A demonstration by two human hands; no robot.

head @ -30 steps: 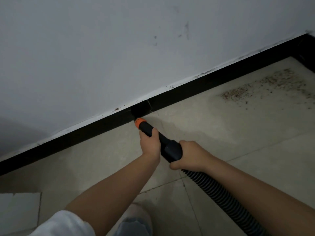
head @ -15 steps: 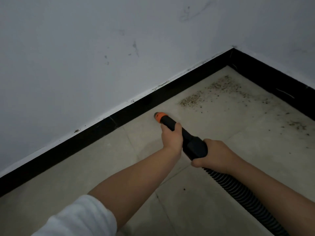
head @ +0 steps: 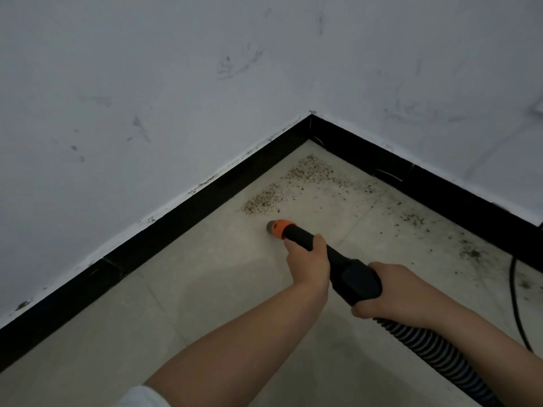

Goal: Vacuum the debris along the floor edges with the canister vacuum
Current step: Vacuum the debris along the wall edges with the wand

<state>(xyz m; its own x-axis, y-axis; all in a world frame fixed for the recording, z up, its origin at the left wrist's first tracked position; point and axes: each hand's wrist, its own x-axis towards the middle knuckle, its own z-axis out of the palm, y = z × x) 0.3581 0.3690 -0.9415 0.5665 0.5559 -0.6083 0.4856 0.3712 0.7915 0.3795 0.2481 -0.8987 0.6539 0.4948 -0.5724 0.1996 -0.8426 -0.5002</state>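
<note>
Pale floor tiles (head: 205, 304) are seen running into a room corner, where two scuffed white walls (head: 147, 83) are met by a black skirting board (head: 188, 212). Grout lines are crossed beneath the arms. Brown debris (head: 261, 201) is scattered just beyond the left hand (head: 308, 268), in a patch beside the skirting, and more is strewn toward the corner and off past the right hand (head: 390, 292) along the far skirting. The vacuum nozzle (head: 320, 254) is gripped by both hands: the left hand is wrapped round the black tube just behind the orange tip (head: 279, 226), the right hand is clamped on the thicker rear end where the ribbed hose (head: 440, 356) is joined. The tip is held low ahead of the left hand, just short of the nearest debris; whether the floor is touched cannot be told. A thin black cable (head: 514, 298) is seen lying beyond the right hand. A white sleeve (head: 144, 398) is glimpsed at the left arm.
</note>
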